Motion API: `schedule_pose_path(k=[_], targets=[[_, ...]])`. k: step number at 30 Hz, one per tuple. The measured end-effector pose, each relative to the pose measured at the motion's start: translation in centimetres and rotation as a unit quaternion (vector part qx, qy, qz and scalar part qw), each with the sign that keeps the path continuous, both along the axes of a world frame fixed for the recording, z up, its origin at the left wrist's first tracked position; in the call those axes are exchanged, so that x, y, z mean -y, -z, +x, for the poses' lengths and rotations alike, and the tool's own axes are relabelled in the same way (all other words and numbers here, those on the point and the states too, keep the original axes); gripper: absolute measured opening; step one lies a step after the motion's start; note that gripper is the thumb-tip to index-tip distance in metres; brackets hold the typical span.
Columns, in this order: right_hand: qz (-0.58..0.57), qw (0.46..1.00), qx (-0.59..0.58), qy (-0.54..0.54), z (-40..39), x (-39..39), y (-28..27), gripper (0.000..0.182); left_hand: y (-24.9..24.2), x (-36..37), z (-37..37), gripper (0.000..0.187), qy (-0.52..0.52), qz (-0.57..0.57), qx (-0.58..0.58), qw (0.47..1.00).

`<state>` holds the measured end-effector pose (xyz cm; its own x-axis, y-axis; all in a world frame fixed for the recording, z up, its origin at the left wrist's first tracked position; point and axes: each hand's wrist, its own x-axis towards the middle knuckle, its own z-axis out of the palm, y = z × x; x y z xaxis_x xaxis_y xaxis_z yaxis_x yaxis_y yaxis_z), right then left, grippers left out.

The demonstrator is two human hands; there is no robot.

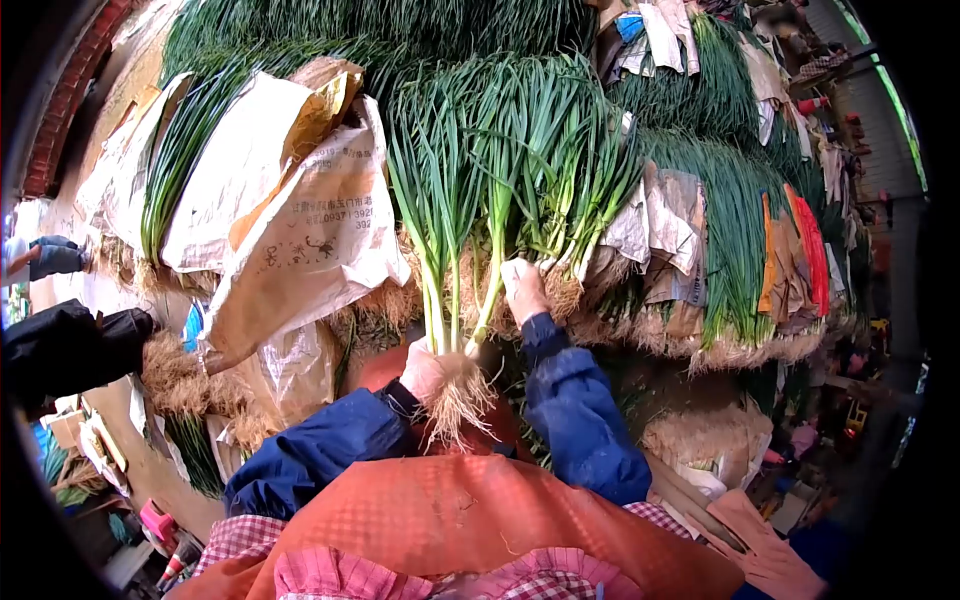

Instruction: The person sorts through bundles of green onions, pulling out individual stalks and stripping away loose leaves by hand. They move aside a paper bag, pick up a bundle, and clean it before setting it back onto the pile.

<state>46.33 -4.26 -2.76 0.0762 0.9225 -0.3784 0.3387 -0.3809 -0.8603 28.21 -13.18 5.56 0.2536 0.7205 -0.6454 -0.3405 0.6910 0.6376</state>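
My left hand (425, 372) is closed around a small bunch of green onions (456, 290), low on the pale stalks just above the stringy roots (463, 405). Their long leaves fan upward and away from me. Beside the rightmost stalk of that bunch, my right hand (525, 291) is closed with its fingers curled. What lies between those fingers, if anything, is hidden. Just beyond it rests a looser clump of green onions (572, 225), some leaves yellowish near the base.
A printed white sack (305, 225) covers more onions at left. Large stacks of green onions (735, 240) stretch along the right and back, partly under sacks. An orange apron (470, 520) covers my lap. A dark-sleeved arm (75, 345) reaches in from the left, and a pink glove (765, 550) lies at lower right.
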Motion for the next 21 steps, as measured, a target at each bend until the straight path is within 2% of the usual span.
schedule_pose_path(k=[1,2,3,4,6,7,8,9,10,11,12,14,15,16,17,18,19,20,21], targets=[[-0.065,0.977,-0.180,0.096,-0.1,0.5,-1.0,0.021,0.6,0.1,-0.3,0.026,-0.013,0.010,0.014,1.000],[-0.139,0.908,-0.347,0.187,-0.2,2.3,-2.6,0.021,0.1,0.0,-0.2,0.028,-0.033,-0.010,0.006,0.999],[0.035,0.999,-0.006,0.002,-0.3,5.2,-3.3,0.024,0.8,0.3,-0.4,0.027,-0.048,-0.061,0.062,0.995],[0.194,0.978,-0.043,0.057,-1.0,6.4,-2.0,0.028,1.2,0.3,-0.3,0.026,-0.052,-0.066,0.079,0.993],[0.205,0.968,-0.084,0.114,-2.0,4.7,-4.7,0.033,1.7,-0.1,0.0,0.023,-0.061,-0.077,0.113,0.989],[0.170,0.961,-0.070,0.206,-3.0,3.7,-3.9,0.035,1.3,0.0,0.5,0.021,-0.062,-0.058,0.082,0.993],[0.096,0.957,-0.206,0.181,-3.1,3.3,-1.9,0.037,0.3,-0.1,0.9,0.019,-0.063,-0.039,0.048,0.996],[0.041,0.936,-0.270,0.222,-3.5,4.2,-4.4,0.037,0.2,-0.2,1.2,0.014,-0.082,-0.033,0.034,0.995],[-0.035,0.884,-0.403,0.233,-3.1,5.7,-6.5,0.036,-0.1,-0.4,1.4,0.012,-0.112,-0.016,0.016,0.993],[-0.121,0.811,-0.512,0.257,-2.8,7.2,-8.5,0.037,0.0,-0.4,1.5,0.013,-0.114,-0.014,0.024,0.993],[-0.170,0.789,-0.544,0.231,-1.8,9.0,-10.3,0.036,0.1,-0.1,1.5,0.014,-0.115,-0.019,0.031,0.993],[-0.268,0.646,-0.689,0.189,0.7,12.2,-11.8,0.035,0.7,-0.7,0.9,0.015,-0.096,-0.007,0.003,0.995],[-0.231,0.770,-0.569,0.172,1.0,12.4,-12.5,0.032,1.0,-0.5,0.5,0.016,-0.095,-0.005,0.015,0.995],[-0.079,0.889,-0.440,0.099,0.5,12.1,-11.8,0.026,1.2,-0.3,0.5,0.017,-0.094,-0.003,0.028,0.995],[0.064,0.962,-0.255,0.069,0.0,11.7,-11.2,0.024,0.0,-0.3,0.5,0.017,-0.059,-0.010,0.033,0.998],[0.020,0.973,-0.217,0.077,-1.1,10.6,-11.0,0.014,-0.9,-0.6,0.3,0.016,-0.025,-0.014,0.036,0.999],[-0.026,0.999,-0.019,-0.031,-2.0,8.7,-10.6,0.015,0.3,-0.2,0.6,0.018,-0.043,0.001,0.047,0.998],[-0.074,0.972,0.179,-0.133,-2.7,7.6,-10.0,0.016,1.4,0.5,0.9,0.019,-0.058,0.013,0.055,0.997],[-0.031,0.976,0.157,-0.150,-3.1,7.7,-8.2,0.017,1.4,0.6,0.8,0.022,0.009,0.067,-0.041,0.997]])
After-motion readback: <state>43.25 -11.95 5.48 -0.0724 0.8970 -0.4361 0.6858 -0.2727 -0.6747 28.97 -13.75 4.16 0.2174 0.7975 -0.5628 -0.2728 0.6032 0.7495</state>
